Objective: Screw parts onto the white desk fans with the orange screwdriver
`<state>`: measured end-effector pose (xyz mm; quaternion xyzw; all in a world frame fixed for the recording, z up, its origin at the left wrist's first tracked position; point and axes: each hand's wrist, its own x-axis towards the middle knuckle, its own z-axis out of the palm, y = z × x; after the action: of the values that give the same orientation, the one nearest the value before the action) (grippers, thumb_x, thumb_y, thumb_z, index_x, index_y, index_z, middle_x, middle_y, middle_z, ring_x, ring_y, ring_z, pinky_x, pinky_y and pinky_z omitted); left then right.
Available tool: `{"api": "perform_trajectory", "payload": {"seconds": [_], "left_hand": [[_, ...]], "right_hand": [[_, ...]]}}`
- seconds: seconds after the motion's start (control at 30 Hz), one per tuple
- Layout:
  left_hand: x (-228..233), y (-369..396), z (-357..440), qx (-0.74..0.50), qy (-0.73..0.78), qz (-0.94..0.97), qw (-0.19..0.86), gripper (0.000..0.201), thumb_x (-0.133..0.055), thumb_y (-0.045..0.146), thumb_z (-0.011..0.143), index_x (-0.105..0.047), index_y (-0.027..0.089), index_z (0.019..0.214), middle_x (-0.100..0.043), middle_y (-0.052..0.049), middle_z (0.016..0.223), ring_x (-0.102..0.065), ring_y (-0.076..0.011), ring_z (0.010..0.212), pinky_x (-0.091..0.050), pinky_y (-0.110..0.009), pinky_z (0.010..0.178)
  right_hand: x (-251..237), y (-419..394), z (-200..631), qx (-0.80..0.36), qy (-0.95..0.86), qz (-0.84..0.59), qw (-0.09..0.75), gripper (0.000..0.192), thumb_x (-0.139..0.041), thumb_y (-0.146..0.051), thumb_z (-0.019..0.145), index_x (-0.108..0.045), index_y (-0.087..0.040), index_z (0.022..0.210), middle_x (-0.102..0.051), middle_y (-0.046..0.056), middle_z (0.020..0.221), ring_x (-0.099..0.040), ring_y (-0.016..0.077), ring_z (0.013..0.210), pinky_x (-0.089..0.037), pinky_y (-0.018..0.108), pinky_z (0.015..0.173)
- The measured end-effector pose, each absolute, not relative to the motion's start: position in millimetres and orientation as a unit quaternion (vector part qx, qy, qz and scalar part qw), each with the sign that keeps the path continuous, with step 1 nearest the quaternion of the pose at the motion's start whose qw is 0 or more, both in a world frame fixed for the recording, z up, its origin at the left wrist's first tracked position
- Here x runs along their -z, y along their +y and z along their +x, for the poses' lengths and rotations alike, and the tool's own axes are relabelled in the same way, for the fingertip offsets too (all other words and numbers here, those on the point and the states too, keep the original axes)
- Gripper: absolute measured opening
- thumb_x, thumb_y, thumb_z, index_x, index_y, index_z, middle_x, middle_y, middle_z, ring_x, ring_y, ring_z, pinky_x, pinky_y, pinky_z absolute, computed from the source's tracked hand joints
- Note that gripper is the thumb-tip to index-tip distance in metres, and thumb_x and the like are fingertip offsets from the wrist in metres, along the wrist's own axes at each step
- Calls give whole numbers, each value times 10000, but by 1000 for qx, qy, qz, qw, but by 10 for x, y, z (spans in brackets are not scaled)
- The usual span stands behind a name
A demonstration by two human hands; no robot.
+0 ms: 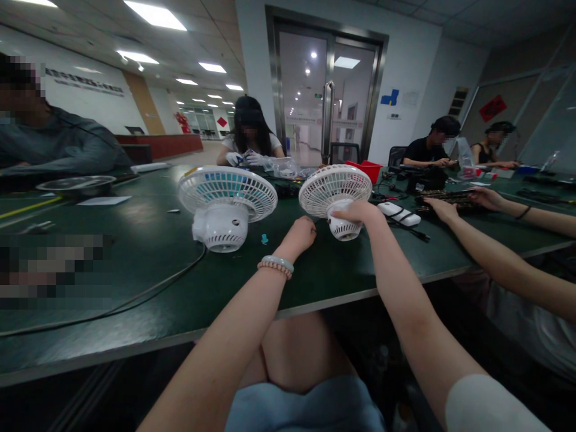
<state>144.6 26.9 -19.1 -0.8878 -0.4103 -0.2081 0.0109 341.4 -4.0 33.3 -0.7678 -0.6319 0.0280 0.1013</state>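
Observation:
Two white electric fans lie face down on the green table. My right hand grips the motor housing of the smaller-looking right fan, thumb side across its back. My left hand is curled closed just above the table between the fans; its fingertips face away, so anything in them is hidden. To its left lies a small teal plastic piece. Farther left rests the other fan, its teal blades showing through the cage and a cable trailing from it. Neither hand touches that fan.
A white power strip with dark cables lies right of the fans, near a co-worker's hands. Behind stand a red bin and clear plastic bags. A metal bowl sits far left. Other people sit around the table.

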Motion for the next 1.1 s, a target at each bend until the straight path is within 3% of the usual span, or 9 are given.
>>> {"api": "perform_trajectory", "payload": {"seconds": [0.27,0.6,0.7,0.87,1.1], "left_hand": [[202,306,1456,280,-457,-843,-33,196,-524,226,771,-697,134,775,-668,-97,933,-610,-179,824,-480,-289,802],[175,310,1460,424,-492,-755,-92,251,-523,337,779,-707,170,814,-703,-46,873,-622,-171,823,-460,-280,794],[212,348,1467,450,-493,-726,-163,263,-542,346,760,-711,162,843,-710,-54,876,-632,-175,819,-469,-279,775],[299,421,1540,526,-455,-616,-370,256,-600,319,714,-697,114,832,-706,-74,798,-639,-151,718,-501,-260,677],[262,361,1682,599,-376,-439,-555,53,-613,103,704,-621,72,662,-654,-60,722,-625,-90,661,-534,-279,787]], "right_hand": [[-326,17,3404,5,-655,-750,89,896,-389,-798,639,-641,-56,1073,-605,225,1111,-563,321,1042,-430,333,826],[-360,-7,3427,-7,-656,-746,113,964,-430,-813,593,-589,-27,1128,-591,240,1118,-571,331,1008,-446,356,789],[-365,-9,3431,-6,-657,-745,114,980,-435,-825,574,-575,-39,1142,-579,238,1140,-566,323,1019,-441,348,801],[-344,-26,3419,5,-649,-749,130,991,-401,-839,586,-556,-46,1159,-571,245,1143,-561,319,1038,-431,349,827],[-305,-40,3342,9,-613,-770,176,970,-330,-855,606,-558,-80,1143,-575,236,1131,-560,346,1027,-428,416,825]]}}
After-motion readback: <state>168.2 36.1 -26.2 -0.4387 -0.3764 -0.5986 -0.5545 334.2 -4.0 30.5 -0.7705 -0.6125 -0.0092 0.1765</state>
